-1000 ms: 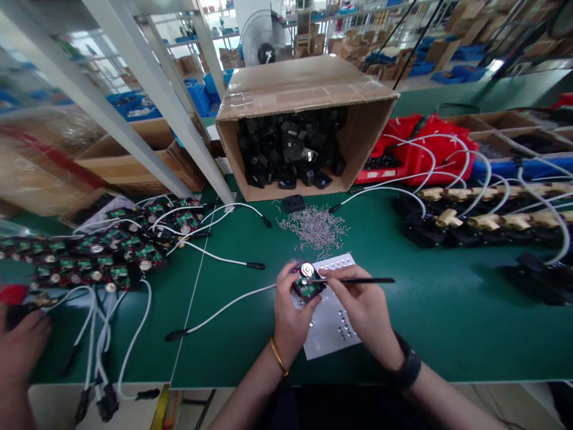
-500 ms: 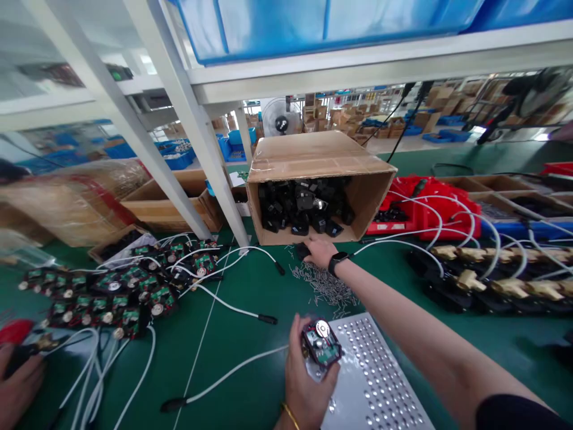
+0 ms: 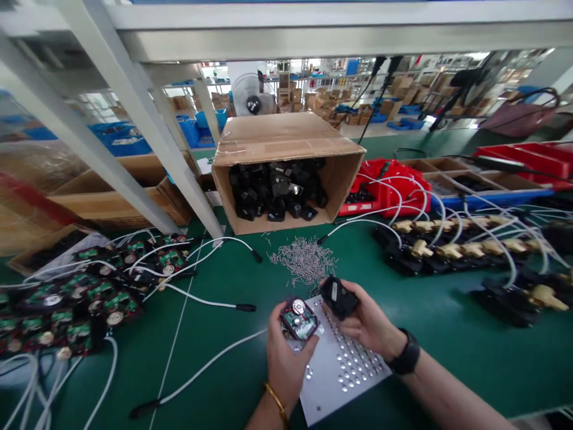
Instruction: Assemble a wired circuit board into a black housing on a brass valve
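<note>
I am looking at a green worktop [image 3: 233, 280] with a big brown box [image 3: 286, 140] lying on its side at the back of it. The box's open front faces the person, and lots of black cases [image 3: 280, 191] are piled up inside. In front of the box is a messy heap of tiny silver pins [image 3: 307, 260].

Nearer to the person than that heap, the left hand [image 3: 286, 355] is gripping an open black case with a green board [image 3: 299, 319] in it. Its inside part faces up. A white wire [image 3: 215, 361] comes out from behind this hand and ends in a black plug [image 3: 145, 409]. The right hand [image 3: 367, 322] has its fingers closed around a black cover [image 3: 340, 297]. The cover is just beside the open case, with a gap between them.

Under both hands, in front of the box, lies a pale sheet [image 3: 322, 394] with rows of shiny round bits [image 3: 351, 370] on it. Left of the box is a crowd of open cases with green boards [image 3: 85, 298] and white wires. Right of the box are a red bin [image 3: 362, 206] and, nearer the person, rows of black things with gold-coloured pipe pieces [image 3: 450, 251].
</note>
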`<state>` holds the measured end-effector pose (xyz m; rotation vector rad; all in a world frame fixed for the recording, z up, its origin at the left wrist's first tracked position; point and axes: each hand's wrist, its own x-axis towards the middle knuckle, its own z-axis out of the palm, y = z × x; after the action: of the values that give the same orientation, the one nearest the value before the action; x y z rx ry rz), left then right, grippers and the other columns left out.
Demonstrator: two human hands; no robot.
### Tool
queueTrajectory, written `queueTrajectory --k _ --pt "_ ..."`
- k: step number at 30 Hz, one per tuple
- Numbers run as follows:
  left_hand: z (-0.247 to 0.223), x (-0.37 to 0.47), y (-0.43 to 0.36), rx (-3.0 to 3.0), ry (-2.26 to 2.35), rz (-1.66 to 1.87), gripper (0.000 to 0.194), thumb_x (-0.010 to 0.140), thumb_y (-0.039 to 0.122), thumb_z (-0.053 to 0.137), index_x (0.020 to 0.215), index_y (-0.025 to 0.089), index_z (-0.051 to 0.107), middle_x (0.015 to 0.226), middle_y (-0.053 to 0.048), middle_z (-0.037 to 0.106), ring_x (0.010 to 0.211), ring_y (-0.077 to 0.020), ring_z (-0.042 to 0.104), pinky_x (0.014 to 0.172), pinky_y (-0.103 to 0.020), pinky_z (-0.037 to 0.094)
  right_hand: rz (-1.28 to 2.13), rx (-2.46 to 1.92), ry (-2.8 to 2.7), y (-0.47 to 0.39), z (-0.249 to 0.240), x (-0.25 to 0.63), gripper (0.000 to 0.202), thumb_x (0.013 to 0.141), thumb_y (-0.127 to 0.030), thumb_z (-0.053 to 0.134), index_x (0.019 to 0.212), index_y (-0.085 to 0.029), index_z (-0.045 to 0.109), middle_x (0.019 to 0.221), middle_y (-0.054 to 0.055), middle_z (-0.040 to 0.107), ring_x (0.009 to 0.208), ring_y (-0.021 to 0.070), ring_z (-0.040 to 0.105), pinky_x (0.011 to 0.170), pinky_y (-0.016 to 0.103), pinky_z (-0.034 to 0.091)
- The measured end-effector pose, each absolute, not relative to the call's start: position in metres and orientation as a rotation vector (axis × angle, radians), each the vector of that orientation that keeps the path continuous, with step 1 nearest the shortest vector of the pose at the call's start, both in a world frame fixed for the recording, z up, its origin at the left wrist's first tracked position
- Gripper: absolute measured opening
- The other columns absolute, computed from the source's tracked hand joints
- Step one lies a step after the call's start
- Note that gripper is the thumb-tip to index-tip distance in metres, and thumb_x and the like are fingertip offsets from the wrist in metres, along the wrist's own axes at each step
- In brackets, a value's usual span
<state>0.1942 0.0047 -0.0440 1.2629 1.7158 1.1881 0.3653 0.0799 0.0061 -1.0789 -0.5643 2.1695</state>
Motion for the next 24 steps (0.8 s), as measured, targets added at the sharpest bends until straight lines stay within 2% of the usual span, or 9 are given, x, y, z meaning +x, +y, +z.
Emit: queueTrajectory --k 4,6,8,10,12,14,15,17,24 --pt "-0.03 0.201 0.0 1.564 1.728 1.074 0.067 0.064 0.03 0.071 0.122 0.016 0.041 0.115 -0.013 0.056 0.107 -0.0284 0.053 0.091 -0.045 0.044 2.16 -1.083 -0.306 0.053 -0.018 0.368 0.028 0.08 -0.045 0.051 0.084 -0.017 0.055 0.061 -0.001 0.056 0.031 0.0005 0.018 0.03 0.012 0.013" --pt "-0.019 0.205 -0.002 1.778 1.742 0.943 0.069 0.063 0.032 0.072 0.124 0.017 0.043 0.111 -0.012 0.057 0.104 -0.0293 0.053 0.09 -0.047 0.043 2.106 -1.174 -0.359 0.048 -0.023 0.365 0.03 0.08 -0.048 0.053 0.078 -0.018 0.053 0.046 -0.007 0.041 0.031 0.0017 0.016 0.029 0.011 0.012" --pt "-0.008 0.208 -0.004 1.899 1.773 0.821 0.073 0.062 0.031 0.074 0.127 0.016 0.042 0.108 -0.012 0.058 0.101 -0.0306 0.052 0.089 -0.049 0.042 2.026 -1.249 -0.531 0.044 -0.022 0.362 0.031 0.079 -0.051 0.055 0.086 -0.021 0.054 0.043 -0.011 0.032 0.03 0.003 0.017 0.029 0.011 0.014" --pt "-0.001 0.21 -0.005 1.941 1.804 0.752 0.077 0.062 0.03 0.074 0.129 0.015 0.04 0.109 -0.012 0.058 0.1 -0.0315 0.05 0.09 -0.05 0.041 1.9 -1.215 -0.848 0.04 -0.017 0.362 0.035 0.082 -0.052 0.054 0.104 -0.025 0.053 0.053 -0.008 0.045 0.035 0.0057 0.033 0.033 0.014 0.031" --pt "0.004 0.21 -0.005 1.952 1.818 0.729 0.078 0.061 0.031 0.075 0.13 0.015 0.04 0.11 -0.013 0.057 0.101 -0.0319 0.049 0.091 -0.051 0.04 1.726 -1.09 -1.234 0.036 -0.008 0.364 0.038 0.086 -0.049 0.049 0.116 -0.026 0.05 0.082 0.0 0.059 0.062 0.0125 0.055 0.061 0.025 0.05" --pt "0.007 0.21 -0.004 1.949 1.824 0.731 0.078 0.061 0.031 0.075 0.129 0.014 0.04 0.109 -0.013 0.057 0.102 -0.0316 0.049 0.09 -0.05 0.04 1.537 -0.972 -1.55 0.035 0.0 0.367 0.037 0.09 -0.044 0.045 0.122 -0.025 0.048 0.11 0.005 0.056 0.098 0.0198 0.054 0.093 0.035 0.041" --pt "0.008 0.209 -0.004 1.946 1.825 0.73 0.078 0.061 0.031 0.075 0.129 0.014 0.04 0.109 -0.013 0.057 0.101 -0.0313 0.049 0.09 -0.05 0.041 1.474 -0.94 -1.656 0.034 0.004 0.368 0.038 0.091 -0.042 0.044 0.124 -0.024 0.047 0.117 0.006 0.053 0.107 0.0221 0.049 0.1 0.038 0.034" --pt "0.01 0.208 -0.004 1.942 1.819 0.727 0.077 0.06 0.03 0.076 0.127 0.013 0.041 0.108 -0.013 0.057 0.101 -0.0309 0.049 0.089 -0.049 0.041 1.41 -0.934 -1.754 0.034 0.007 0.369 0.039 0.091 -0.04 0.043 0.127 -0.023 0.044 0.122 0.008 0.05 0.113 0.0242 0.046 0.103 0.041 0.029" --pt "0.019 0.209 -0.007 2.059 1.785 0.703 0.082 0.059 0.034 0.076 0.13 0.017 0.039 0.108 -0.011 0.057 0.1 -0.0312 0.049 0.088 -0.049 0.041 1.546 -1.039 -1.567 0.032 0.002 0.373 0.042 0.094 -0.045 0.034 0.13 -0.024 0.042 0.121 0.006 0.053 0.115 0.0235 0.047 0.102 0.04 0.032"
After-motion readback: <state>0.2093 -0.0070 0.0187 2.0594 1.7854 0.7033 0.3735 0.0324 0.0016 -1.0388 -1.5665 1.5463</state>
